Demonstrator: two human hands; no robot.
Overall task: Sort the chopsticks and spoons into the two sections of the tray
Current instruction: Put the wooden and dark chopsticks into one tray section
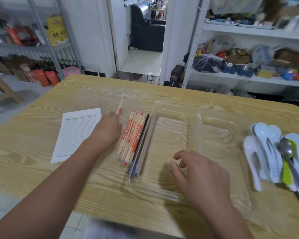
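A clear two-section tray (199,125) lies on the wooden table, both sections showing bare. Left of it sits a pile of wrapped chopsticks (133,135) with red print, plus dark chopsticks (141,144) against the tray's left wall. My left hand (107,131) grips one wrapped pair of chopsticks (121,105), lifted and pointing away from me. My right hand (200,173) hovers over the tray's near left section, fingers loosely curled, holding nothing. A heap of white spoons (264,152) with a metal spoon (286,150) lies at the right.
A lined notepad (76,133) lies on the table left of my left hand. A wooden chair (0,83) stands at the far left. Cluttered shelves flank a doorway behind the table. The table's near edge runs just under my forearms.
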